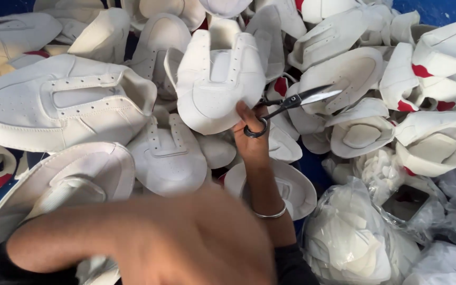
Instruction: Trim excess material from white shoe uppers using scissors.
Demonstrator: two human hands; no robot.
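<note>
Surface: blue floor (1, 6) heaped with white shoe uppers (59, 103) | right-hand fingers (249, 132) closed on scissors (291, 103) and upper (220, 79) | left fingers unclear

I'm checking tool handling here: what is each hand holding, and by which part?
Right hand holds black-handled metal scissors by a finger loop and a white shoe upper at its lower edge. Left hand: cannot tell.

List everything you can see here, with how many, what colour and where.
Shoe uppers: many, white, some with red lining, piled across the whole view.
Held shoe upper: one, white, top centre, raised above the pile.
Scissors: one pair, black handles, metal blades, centre.
Plastic bags: several, clear, holding white pieces, bottom right.
Floor: blue, showing at corners.
Bangle: one, silver, on the wrist.
Right hand: holds scissors and upper.
Left hand: blurred, bottom centre.
</note>
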